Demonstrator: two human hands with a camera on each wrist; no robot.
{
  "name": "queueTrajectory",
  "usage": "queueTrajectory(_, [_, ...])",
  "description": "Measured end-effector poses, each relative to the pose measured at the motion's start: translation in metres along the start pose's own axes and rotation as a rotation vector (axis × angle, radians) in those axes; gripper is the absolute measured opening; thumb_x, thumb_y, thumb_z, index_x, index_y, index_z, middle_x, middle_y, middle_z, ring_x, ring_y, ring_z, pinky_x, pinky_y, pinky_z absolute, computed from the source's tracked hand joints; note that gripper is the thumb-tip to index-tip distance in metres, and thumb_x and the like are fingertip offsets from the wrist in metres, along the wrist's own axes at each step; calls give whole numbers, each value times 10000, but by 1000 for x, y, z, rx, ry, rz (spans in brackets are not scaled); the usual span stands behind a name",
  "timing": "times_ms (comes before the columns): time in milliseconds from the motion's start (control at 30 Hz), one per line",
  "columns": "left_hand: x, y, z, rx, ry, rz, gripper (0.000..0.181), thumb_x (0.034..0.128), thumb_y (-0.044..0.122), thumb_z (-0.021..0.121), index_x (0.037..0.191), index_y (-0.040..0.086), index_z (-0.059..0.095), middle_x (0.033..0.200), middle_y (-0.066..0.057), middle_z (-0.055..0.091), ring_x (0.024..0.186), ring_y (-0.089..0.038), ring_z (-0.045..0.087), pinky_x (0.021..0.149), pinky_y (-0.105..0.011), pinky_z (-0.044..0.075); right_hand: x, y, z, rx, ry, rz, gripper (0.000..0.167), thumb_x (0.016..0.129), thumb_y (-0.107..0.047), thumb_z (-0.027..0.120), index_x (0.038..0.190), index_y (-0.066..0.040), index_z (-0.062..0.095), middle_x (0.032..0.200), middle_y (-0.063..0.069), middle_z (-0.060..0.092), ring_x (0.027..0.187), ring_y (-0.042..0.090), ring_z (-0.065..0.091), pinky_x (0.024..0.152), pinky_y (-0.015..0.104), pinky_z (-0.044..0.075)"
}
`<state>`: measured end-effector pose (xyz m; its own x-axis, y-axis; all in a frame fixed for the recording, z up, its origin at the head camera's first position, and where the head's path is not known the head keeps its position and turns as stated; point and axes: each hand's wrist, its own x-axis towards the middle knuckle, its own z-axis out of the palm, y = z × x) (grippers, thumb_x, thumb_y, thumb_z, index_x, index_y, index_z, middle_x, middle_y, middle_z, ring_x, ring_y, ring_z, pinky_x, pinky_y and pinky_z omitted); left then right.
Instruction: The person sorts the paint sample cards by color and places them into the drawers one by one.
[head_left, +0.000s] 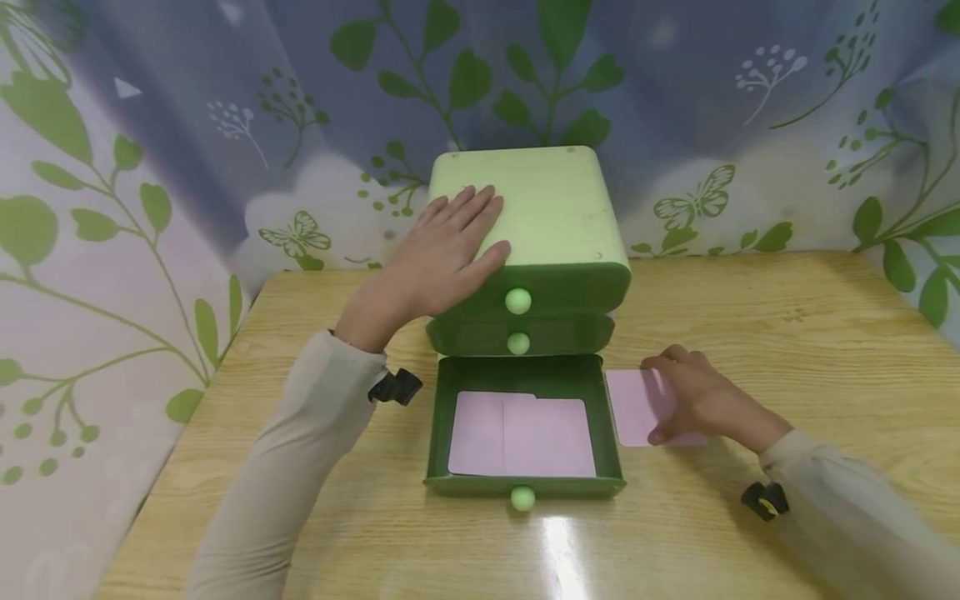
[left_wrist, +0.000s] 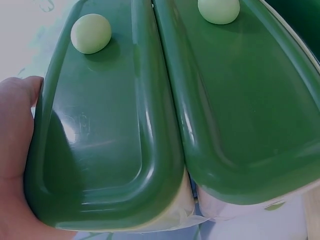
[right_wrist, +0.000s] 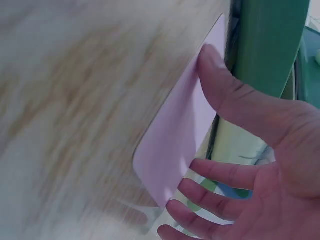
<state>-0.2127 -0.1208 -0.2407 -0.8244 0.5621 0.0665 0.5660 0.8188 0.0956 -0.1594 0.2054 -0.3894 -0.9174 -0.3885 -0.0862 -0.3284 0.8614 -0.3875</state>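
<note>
A small green drawer cabinet (head_left: 532, 208) stands on the table with its bottom drawer (head_left: 613, 467) pulled out. Inside that drawer lie overlapping pink cards (head_left: 551, 437). My left hand (head_left: 446, 254) rests with fingers straight on the left side of the cabinet's top. To the right of the drawer, another pink card (head_left: 628, 407) lies on or just over the tabletop. My right hand (head_left: 693, 396) grips this card by its edges, thumb on the near edge and fingertips along the far edge, as the right wrist view shows. The card's right part is partly hidden under the hand.
The two upper drawers are shut, each with a round light-green knob (head_left: 518, 301). A leaf-patterned curtain (head_left: 480, 75) hangs close behind the cabinet. Bare wooden tabletop (head_left: 787, 333) spreads on both sides.
</note>
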Motion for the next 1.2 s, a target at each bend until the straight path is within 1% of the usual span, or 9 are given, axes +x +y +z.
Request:
queueTrajectory(233, [4,-2,2,2,53,17,638,1042,460,228,1549,77,172,1611,-88,120,1481,-248,52,1191,-396,24,0,5,-1,6,-7,69,792,538,-253,946,1169,34,564,1073,220,511,992,423,444,739,503,464])
queueTrajectory(367, [5,-3,3,-4,84,23,631,1041,453,253,1538,64,225,1598,-105,176,1476,-260,101,1189,-411,64,0,8,-3,-8,-15,75,715,566,-261,934,1111,26,570,1039,189,538,966,393,491,735,492,472])
queueTrajectory(500, [5,-3,2,1,85,24,633,1041,460,252,1534,63,239,1594,-106,192,1474,-262,116,1188,-410,86,2,14,-6,19,-40,48,516,627,-187,899,994,4,590,902,113,586,835,291,547,692,415,475])
queueTrajectory(633, [5,-4,2,11,89,17,632,1040,464,246,1530,66,257,1589,-103,208,1470,-266,135,1186,-407,103,2,21,-9,94,-73,2,273,706,-82,832,881,-34,628,776,26,584,728,183,515,635,323,433])
queueTrajectory(733, [5,-4,2,11,104,17,624,1041,458,250,1525,66,276,1583,-104,228,1466,-271,154,1184,-407,116,-1,26,-13,114,-98,-8,169,742,-60,799,833,-61,656,763,-7,603,720,160,508,620,299,422])
queueTrajectory(900, [5,-4,4,4,115,17,618,1041,451,259,1523,65,281,1580,-105,235,1465,-270,158,1185,-407,111,-9,33,-24,137,-154,39,80,801,-76,763,825,-81,686,801,-3,633,723,151,540,583,286,459])
queueTrajectory(1000, [5,-4,5,-7,127,19,618,1039,455,265,1524,71,283,1581,-101,235,1467,-263,154,1187,-405,100,-15,39,-31,225,-197,110,66,836,-85,737,864,-49,689,833,22,631,717,151,572,573,288,507])
queueTrajectory(1067, [5,-3,5,-14,135,25,619,1038,455,269,1523,72,285,1581,-102,236,1467,-263,152,1187,-407,95,-20,44,-36,315,-220,155,113,852,-92,723,913,-6,683,842,42,624,718,157,587,585,293,537])
queueTrajectory(1200, [5,-3,5,-20,135,26,619,1037,452,272,1524,71,281,1582,-104,231,1468,-265,146,1187,-412,90,-27,55,-46,454,-216,194,225,873,-86,688,1024,76,646,889,59,627,766,142,599,645,299,565])
